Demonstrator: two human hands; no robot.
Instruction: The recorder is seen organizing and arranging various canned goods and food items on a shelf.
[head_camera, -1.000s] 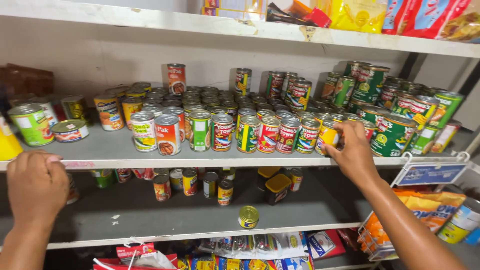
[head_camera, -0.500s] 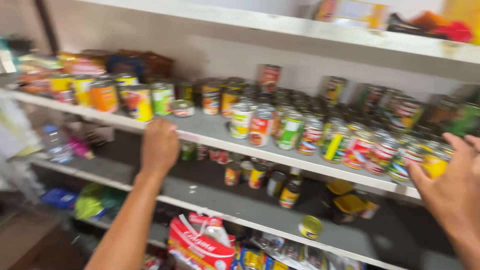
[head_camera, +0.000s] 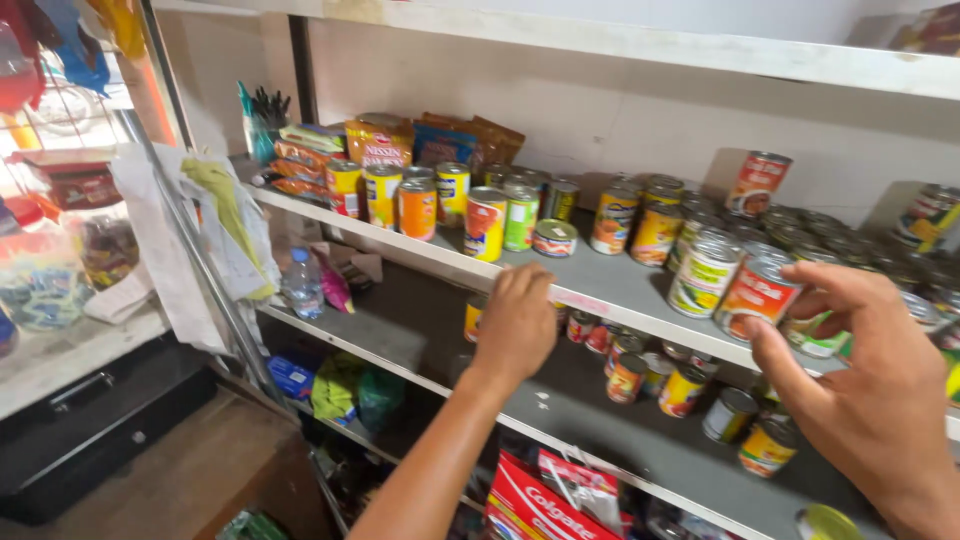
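My left hand (head_camera: 515, 325) rests on the front edge of the grey middle shelf (head_camera: 610, 285), fingers bent over the lip, holding nothing. Just beyond it stand a flat tin (head_camera: 555, 238) and tall orange and yellow cans (head_camera: 415, 207). My right hand (head_camera: 870, 390) hovers in front of the same shelf further right, fingers spread and empty. Its fingertips are close to a red-label can (head_camera: 755, 295) and a green-and-white can (head_camera: 700, 275), without clearly touching them. Many more cans crowd the shelf behind.
Small cans (head_camera: 683, 390) stand on the lower shelf under my arms. A red toothpaste box (head_camera: 530, 500) lies below. At left are a water bottle (head_camera: 302, 283), hanging papers (head_camera: 190, 240), snack packets (head_camera: 380, 140), a cup of pens (head_camera: 265, 120) and a black drawer (head_camera: 90, 430).
The view has swung left along the shelves. My left hand has stayed on the shelf edge. My right hand has come off the cans at the right and now hovers open nearer to me.
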